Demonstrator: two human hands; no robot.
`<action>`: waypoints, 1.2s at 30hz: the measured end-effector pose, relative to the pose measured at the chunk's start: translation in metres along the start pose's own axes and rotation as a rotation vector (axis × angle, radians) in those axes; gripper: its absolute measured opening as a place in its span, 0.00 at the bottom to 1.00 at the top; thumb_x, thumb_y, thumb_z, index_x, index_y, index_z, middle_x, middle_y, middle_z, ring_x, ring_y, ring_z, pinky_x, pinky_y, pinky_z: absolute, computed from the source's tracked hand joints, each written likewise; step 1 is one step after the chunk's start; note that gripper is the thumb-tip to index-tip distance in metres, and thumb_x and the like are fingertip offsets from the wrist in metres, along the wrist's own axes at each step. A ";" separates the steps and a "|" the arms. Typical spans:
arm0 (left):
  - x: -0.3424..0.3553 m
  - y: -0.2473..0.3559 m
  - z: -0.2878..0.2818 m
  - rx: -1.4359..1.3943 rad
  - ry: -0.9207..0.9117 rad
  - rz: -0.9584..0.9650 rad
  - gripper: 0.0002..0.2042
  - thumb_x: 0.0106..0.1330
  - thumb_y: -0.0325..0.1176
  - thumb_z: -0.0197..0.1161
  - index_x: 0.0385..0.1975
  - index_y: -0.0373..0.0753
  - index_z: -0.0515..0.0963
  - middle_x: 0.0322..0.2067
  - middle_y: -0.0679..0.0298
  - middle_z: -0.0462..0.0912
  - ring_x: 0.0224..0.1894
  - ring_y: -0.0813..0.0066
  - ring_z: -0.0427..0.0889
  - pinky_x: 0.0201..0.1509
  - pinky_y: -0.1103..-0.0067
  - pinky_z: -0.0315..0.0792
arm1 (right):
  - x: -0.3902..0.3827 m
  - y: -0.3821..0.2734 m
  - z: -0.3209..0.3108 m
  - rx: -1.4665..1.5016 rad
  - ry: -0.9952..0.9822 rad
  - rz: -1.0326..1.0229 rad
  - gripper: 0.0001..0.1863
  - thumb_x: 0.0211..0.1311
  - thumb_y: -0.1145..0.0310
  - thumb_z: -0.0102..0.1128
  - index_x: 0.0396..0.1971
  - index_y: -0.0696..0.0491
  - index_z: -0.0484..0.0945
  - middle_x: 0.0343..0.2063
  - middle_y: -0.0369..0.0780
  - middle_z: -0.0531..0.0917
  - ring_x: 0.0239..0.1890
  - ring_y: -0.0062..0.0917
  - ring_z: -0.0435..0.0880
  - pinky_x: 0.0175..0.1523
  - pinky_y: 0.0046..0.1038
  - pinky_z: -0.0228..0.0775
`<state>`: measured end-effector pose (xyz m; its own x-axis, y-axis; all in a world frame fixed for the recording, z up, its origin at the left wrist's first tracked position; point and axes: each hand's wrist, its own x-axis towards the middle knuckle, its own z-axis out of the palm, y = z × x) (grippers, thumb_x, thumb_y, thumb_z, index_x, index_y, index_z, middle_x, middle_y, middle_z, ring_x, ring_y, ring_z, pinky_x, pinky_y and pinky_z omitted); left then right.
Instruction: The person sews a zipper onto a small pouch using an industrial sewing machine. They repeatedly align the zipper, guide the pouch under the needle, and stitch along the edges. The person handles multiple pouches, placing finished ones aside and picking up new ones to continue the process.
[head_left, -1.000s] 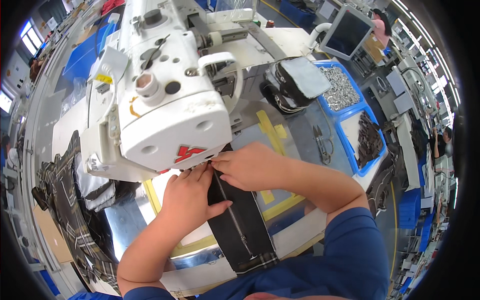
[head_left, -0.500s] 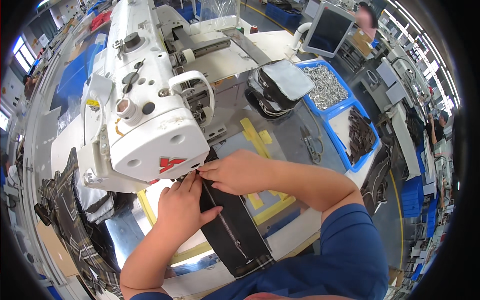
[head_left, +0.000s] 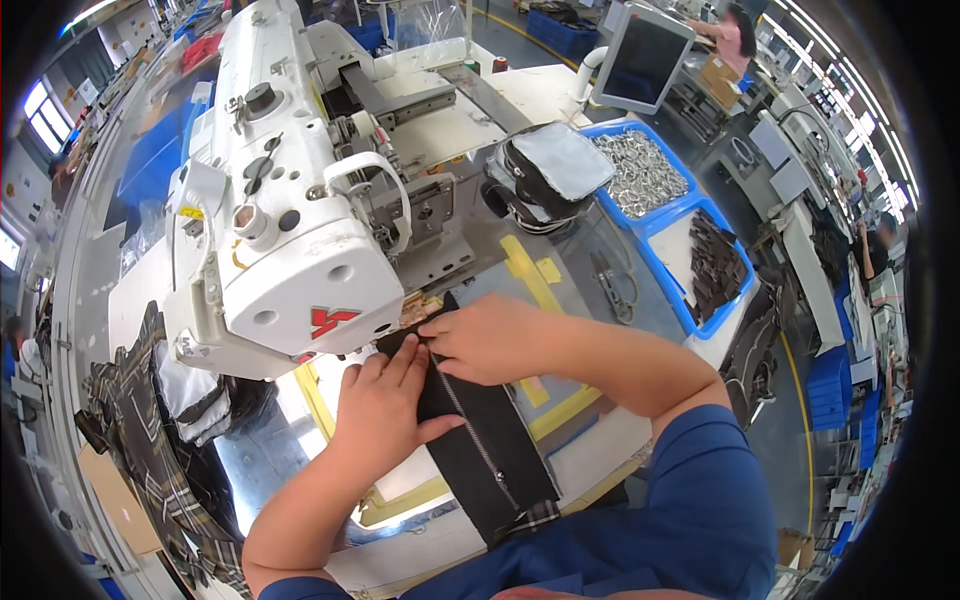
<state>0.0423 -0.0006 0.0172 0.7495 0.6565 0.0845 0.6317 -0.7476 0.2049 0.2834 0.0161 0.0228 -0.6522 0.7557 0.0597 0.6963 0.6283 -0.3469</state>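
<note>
A black fabric strip with a metal-toothed zipper (head_left: 497, 455) runs from under the white sewing machine head (head_left: 310, 290) toward my body, its zipper pull at the near end. My left hand (head_left: 385, 395) lies on its left side with the fingers stretched forward and the thumb spread over the zipper. Across the far end reaches my right hand (head_left: 490, 338), its fingers pressed together on the fabric beside my left fingertips. What these fingertips pinch is partly hidden. Beneath the strip is a plate with yellow tape (head_left: 530, 270).
Snips (head_left: 608, 285) lie to the right. Behind them stand a stacked dark pouch with a pale grey top (head_left: 565, 160) and blue trays (head_left: 650, 235) of metal rings and dark strips. Plaid fabric (head_left: 150, 420) is heaped at left. A monitor (head_left: 643, 58) and a person (head_left: 735, 40) appear far right.
Both hands and the zippered strip have shifted slightly right relative to the machine head. The taped plate and the metal bracket beside the head have also moved right.
</note>
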 end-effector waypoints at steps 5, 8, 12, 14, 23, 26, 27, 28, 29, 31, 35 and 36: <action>-0.003 -0.004 0.019 0.074 0.192 0.062 0.43 0.58 0.67 0.72 0.59 0.29 0.82 0.63 0.49 0.83 0.63 0.50 0.80 0.67 0.60 0.70 | -0.054 0.020 -0.072 0.263 0.690 0.368 0.05 0.63 0.70 0.71 0.36 0.53 0.89 0.36 0.40 0.90 0.34 0.32 0.89 0.43 0.33 0.82; 0.001 -0.005 0.024 0.041 0.217 0.086 0.40 0.61 0.64 0.72 0.58 0.29 0.82 0.61 0.48 0.83 0.62 0.50 0.81 0.67 0.59 0.71 | -0.098 0.107 -0.093 -0.101 0.930 0.734 0.09 0.65 0.68 0.69 0.41 0.54 0.89 0.37 0.44 0.91 0.35 0.36 0.88 0.45 0.35 0.80; 0.003 -0.002 0.023 0.041 0.237 0.113 0.36 0.63 0.60 0.72 0.56 0.29 0.83 0.59 0.48 0.84 0.62 0.50 0.82 0.66 0.59 0.72 | -0.183 0.243 -0.062 -0.617 0.662 0.880 0.11 0.64 0.69 0.67 0.43 0.55 0.89 0.42 0.50 0.91 0.42 0.47 0.90 0.53 0.45 0.80; 0.000 -0.002 0.023 0.043 0.254 0.113 0.34 0.63 0.58 0.72 0.55 0.30 0.83 0.58 0.48 0.85 0.61 0.50 0.82 0.65 0.59 0.73 | -0.187 0.248 -0.053 -0.535 0.486 1.009 0.10 0.63 0.70 0.67 0.41 0.55 0.90 0.41 0.52 0.90 0.45 0.49 0.89 0.55 0.48 0.80; -0.001 -0.003 0.023 0.033 0.283 0.122 0.31 0.64 0.54 0.72 0.54 0.31 0.84 0.57 0.50 0.85 0.60 0.52 0.82 0.65 0.61 0.73 | -0.192 0.272 -0.063 -0.345 0.542 0.999 0.04 0.58 0.76 0.68 0.33 0.56 0.89 0.34 0.53 0.89 0.43 0.49 0.89 0.51 0.46 0.80; -0.001 -0.002 0.024 0.026 0.300 0.141 0.30 0.64 0.53 0.73 0.53 0.31 0.84 0.56 0.51 0.85 0.59 0.53 0.82 0.64 0.62 0.74 | -0.210 0.283 -0.078 -0.456 0.588 1.024 0.08 0.66 0.75 0.63 0.42 0.55 0.87 0.40 0.52 0.89 0.45 0.50 0.88 0.52 0.45 0.80; 0.000 -0.001 0.024 0.022 0.304 0.153 0.29 0.63 0.53 0.73 0.53 0.31 0.84 0.55 0.52 0.86 0.58 0.54 0.82 0.63 0.62 0.74 | -0.212 0.286 -0.081 -0.509 0.618 1.017 0.09 0.69 0.74 0.62 0.45 0.55 0.87 0.42 0.52 0.89 0.45 0.51 0.88 0.52 0.45 0.79; -0.002 -0.002 0.023 0.025 0.300 0.151 0.29 0.63 0.52 0.73 0.53 0.32 0.84 0.54 0.52 0.86 0.57 0.54 0.82 0.63 0.63 0.75 | -0.198 0.272 -0.084 -0.576 0.698 0.954 0.10 0.71 0.74 0.59 0.48 0.55 0.86 0.44 0.51 0.88 0.44 0.48 0.88 0.53 0.43 0.79; -0.005 -0.003 0.024 0.014 0.292 0.146 0.28 0.63 0.51 0.73 0.52 0.32 0.84 0.53 0.53 0.86 0.56 0.55 0.83 0.62 0.64 0.75 | -0.177 0.241 -0.093 -0.636 0.776 0.885 0.11 0.74 0.73 0.57 0.51 0.56 0.85 0.46 0.50 0.86 0.43 0.46 0.87 0.53 0.41 0.79; -0.006 -0.005 0.026 -0.025 0.281 0.158 0.27 0.63 0.50 0.74 0.51 0.32 0.84 0.51 0.54 0.85 0.55 0.56 0.83 0.60 0.65 0.76 | -0.128 0.157 -0.109 -0.190 0.920 0.854 0.10 0.76 0.73 0.56 0.50 0.56 0.84 0.45 0.44 0.83 0.41 0.33 0.85 0.51 0.35 0.78; -0.003 -0.003 0.023 -0.044 0.242 0.156 0.26 0.63 0.48 0.74 0.51 0.32 0.84 0.49 0.54 0.84 0.53 0.56 0.83 0.58 0.66 0.76 | -0.064 0.049 -0.096 0.044 0.756 0.450 0.08 0.75 0.76 0.56 0.46 0.57 0.84 0.40 0.38 0.80 0.41 0.22 0.80 0.48 0.26 0.75; -0.003 -0.005 0.023 -0.039 0.253 0.157 0.26 0.63 0.48 0.74 0.51 0.32 0.84 0.49 0.54 0.84 0.53 0.56 0.83 0.58 0.66 0.76 | -0.046 0.033 -0.087 0.214 0.681 0.397 0.07 0.74 0.77 0.57 0.45 0.57 0.84 0.40 0.38 0.80 0.41 0.22 0.80 0.48 0.26 0.75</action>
<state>0.0415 -0.0017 -0.0069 0.7613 0.5412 0.3570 0.5006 -0.8406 0.2069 0.3624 0.0175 0.0901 0.0046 0.9044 0.4267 0.7197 0.2933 -0.6293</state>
